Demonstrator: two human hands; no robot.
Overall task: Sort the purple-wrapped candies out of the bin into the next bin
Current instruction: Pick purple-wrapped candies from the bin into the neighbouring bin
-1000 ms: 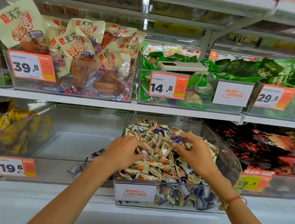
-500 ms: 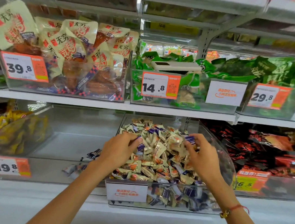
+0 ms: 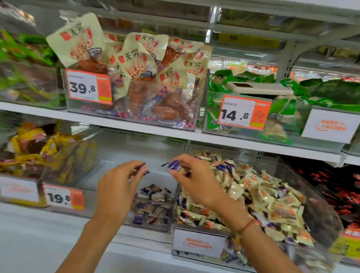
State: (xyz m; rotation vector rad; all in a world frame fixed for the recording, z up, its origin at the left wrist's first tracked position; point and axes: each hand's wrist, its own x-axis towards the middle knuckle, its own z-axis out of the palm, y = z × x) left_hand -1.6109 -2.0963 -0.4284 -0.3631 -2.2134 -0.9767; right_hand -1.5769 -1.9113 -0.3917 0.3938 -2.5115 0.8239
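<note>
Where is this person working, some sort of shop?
Most likely a snack aisle in a shop: white shelves carry clear bins of wrapped snacks, and orange price tags reading 39.8, 14.8 and 19.8 hang on their fronts.

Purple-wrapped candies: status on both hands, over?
Left hand and right hand each pinching one purple-wrapped candy above clear plastic next bin. Path clear.

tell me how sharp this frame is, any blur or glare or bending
Head view: motion blur smears the left hand and right hand, each pinching a purple-wrapped candy, and the frame edges; the 39.8 price tag reads clearly. Soft glare sits on the clear bin walls. Wide-angle distortion bows the shelf edge.
</note>
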